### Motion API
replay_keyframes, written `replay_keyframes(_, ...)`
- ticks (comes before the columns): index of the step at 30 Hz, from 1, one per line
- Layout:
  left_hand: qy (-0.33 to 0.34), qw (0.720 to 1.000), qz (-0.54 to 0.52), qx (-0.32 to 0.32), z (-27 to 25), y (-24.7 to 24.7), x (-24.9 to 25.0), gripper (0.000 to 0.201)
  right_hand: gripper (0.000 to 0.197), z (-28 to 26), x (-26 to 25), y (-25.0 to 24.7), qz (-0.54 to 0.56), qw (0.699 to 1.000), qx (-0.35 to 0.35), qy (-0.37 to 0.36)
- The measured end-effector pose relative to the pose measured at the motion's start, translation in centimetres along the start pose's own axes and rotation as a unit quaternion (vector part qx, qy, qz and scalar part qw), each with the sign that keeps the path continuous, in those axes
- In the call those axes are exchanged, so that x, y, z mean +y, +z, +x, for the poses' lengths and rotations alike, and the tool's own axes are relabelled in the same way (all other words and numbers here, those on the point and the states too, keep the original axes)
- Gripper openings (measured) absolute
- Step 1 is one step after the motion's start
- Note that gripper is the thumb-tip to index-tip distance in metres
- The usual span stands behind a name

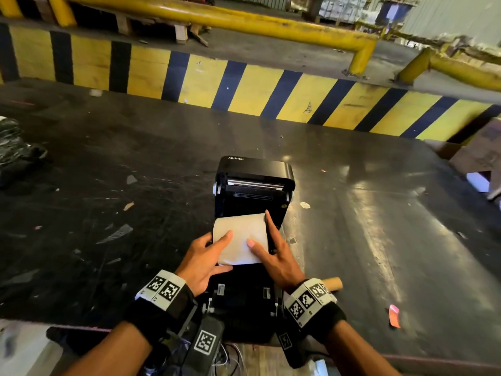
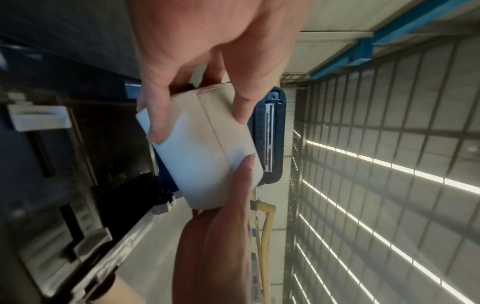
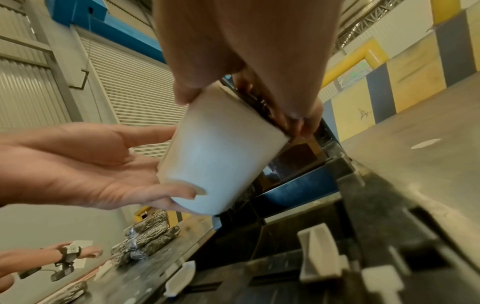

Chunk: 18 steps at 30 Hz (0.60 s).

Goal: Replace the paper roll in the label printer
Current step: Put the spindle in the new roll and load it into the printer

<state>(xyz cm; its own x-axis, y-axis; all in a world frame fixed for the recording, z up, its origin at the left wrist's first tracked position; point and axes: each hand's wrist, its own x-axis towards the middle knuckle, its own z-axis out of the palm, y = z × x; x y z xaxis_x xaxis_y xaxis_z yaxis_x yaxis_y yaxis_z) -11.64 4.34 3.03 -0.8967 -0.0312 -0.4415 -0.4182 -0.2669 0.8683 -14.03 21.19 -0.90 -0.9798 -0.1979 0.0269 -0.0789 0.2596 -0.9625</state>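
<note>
A black label printer (image 1: 254, 169) stands on the dark table with its lid tilted up and its bay (image 1: 244, 291) open towards me. Both hands hold a white paper roll (image 1: 240, 226) level just above the bay. My left hand (image 1: 219, 240) grips the roll's left end, thumb on top and fingers underneath. My right hand (image 1: 260, 229) grips the right end, thumb on top and index finger laid along the end face. In the wrist views the roll (image 2: 202, 164) (image 3: 221, 148) hangs in front of the lid (image 2: 272, 133), above white roll guides (image 3: 317, 253).
An empty cardboard core (image 1: 334, 283) lies on the table by my right wrist, with an orange scrap (image 1: 394, 316) further right. Dark wrapped bundles (image 1: 13, 150) sit at the left edge. A yellow-and-black striped barrier (image 1: 244, 85) runs behind. Another person's arm (image 3: 64, 255) shows far left.
</note>
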Motion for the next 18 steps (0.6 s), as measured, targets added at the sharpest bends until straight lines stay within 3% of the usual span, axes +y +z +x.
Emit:
replay_keyframes(3, 0.026, 0.999, 0.018, 0.007, 0.3, 0.5, -0.1, 0.03, 0.081, -0.2, 0.7, -0.7, -0.083, 0.996, 0.007, 0.021)
replay_keyframes(7, 0.001, 0.999, 0.045, -0.004, 0.9, 0.6, -1.1, 0.028, 0.079, -0.4, 2.1, -1.2, -0.124, 0.992, -0.004, 0.029)
replay_keyframes(15, 0.022, 0.989, 0.147, -0.002, 2.2, 0.8, -2.5, 0.028, 0.09, -0.3, 4.8, -1.8, -0.142, 0.987, -0.034, 0.068)
replay_keyframes(18, 0.034, 0.975, 0.219, 0.005, 3.1, 0.4, -2.8, 0.028, 0.086, -0.2, 5.4, -2.0, -0.142, 0.986, -0.037, 0.083)
